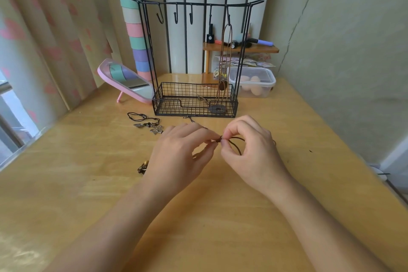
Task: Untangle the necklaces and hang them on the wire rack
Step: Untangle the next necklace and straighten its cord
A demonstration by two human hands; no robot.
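Note:
A black wire rack (pixel 195 55) with several hooks and a basket base stands at the back of the wooden table (pixel 220 216). One brown cord necklace (pixel 226 51) hangs from its right hook, its round pendant resting in the basket. In front of the rack, my left hand (pixel 181 154) and my right hand (pixel 249 150) pinch a dark cord necklace (pixel 237 141) at a small knot between their fingertips. Its beaded end (pixel 143 166) lies beside my left wrist. Another black cord necklace (pixel 145 122) with metal flower charms lies to the left of the rack's front.
A pink tilted mirror (pixel 125 80) stands left of the rack. A clear plastic box (pixel 254 83) and a small wooden shelf (pixel 240 49) with cosmetics sit behind the rack on the right. Curtains hang at the left, a wall at the right.

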